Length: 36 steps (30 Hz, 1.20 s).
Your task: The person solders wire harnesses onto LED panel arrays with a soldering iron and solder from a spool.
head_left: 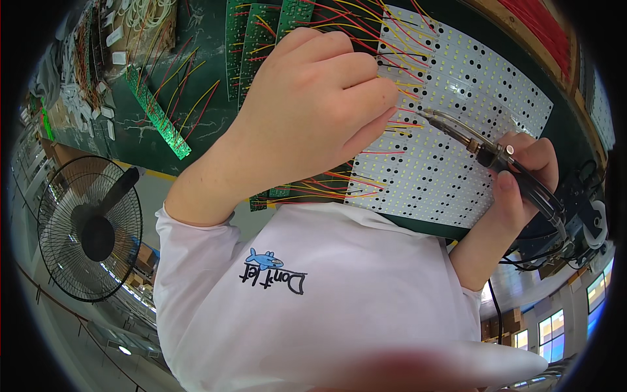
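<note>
My left hand (320, 95) is closed in a pinch over the near ends of several wires, and a thin red wire (406, 110) runs out from its fingers. The fingertips themselves are hidden behind the knuckles. A soldering iron (482, 151) with a thin metal feed tube along it is held in my right hand (537, 163). Its tip is close to the end of that red wire, over a white LED panel (450, 183) dotted with small yellowish LEDs and black holes. Red, yellow and black wires link the panel to green circuit boards (258, 46), partly covered by my left hand.
A separate narrow green circuit board (157, 114) with loose wires lies on the dark green tabletop (209, 124). Wire bundles with white connectors (98, 98) sit at the far left. A black fan (91, 228) stands beside the table. Red wires (539, 29) lie beyond a wooden edge.
</note>
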Each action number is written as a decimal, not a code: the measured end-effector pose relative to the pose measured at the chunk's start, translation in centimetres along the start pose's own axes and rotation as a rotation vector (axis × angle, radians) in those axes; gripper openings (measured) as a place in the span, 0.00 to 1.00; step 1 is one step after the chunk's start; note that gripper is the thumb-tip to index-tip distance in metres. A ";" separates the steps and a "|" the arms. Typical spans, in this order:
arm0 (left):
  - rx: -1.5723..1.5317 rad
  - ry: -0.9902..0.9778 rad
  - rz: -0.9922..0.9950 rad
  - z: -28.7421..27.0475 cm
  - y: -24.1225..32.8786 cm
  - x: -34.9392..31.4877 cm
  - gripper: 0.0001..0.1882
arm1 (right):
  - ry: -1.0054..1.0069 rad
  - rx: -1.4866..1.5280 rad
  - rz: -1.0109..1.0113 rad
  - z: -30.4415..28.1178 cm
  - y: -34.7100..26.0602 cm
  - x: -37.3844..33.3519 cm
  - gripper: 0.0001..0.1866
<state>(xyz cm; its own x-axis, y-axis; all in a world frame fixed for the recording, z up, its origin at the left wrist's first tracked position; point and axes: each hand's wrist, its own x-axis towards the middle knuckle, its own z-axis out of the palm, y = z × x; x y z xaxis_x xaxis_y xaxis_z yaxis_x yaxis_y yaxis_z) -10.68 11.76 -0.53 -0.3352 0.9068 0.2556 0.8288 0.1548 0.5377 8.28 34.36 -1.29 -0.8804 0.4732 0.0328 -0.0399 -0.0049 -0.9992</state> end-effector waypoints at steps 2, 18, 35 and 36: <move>0.006 0.001 -0.001 -0.1 0.1 0.0 0.09 | -0.018 0.034 -0.017 -0.2 0.2 -0.1 0.21; 0.090 -0.117 -0.034 -5.3 -0.6 -0.6 0.15 | -0.100 0.208 -0.027 -3.9 1.6 0.0 0.15; 0.059 -0.148 0.061 -1.7 1.0 -1.0 0.14 | -0.109 0.232 -0.008 -3.7 1.3 0.2 0.11; 0.072 -0.134 0.066 -1.6 1.0 -1.1 0.14 | -0.119 0.231 -0.021 -3.6 1.2 0.3 0.11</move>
<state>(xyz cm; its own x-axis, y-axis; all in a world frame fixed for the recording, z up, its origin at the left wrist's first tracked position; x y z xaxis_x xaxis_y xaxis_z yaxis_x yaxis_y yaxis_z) -10.16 10.30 1.02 -0.2198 0.9594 0.1766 0.8786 0.1160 0.4632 9.67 37.66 -2.55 -0.9270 0.3685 0.0697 -0.1537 -0.2038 -0.9669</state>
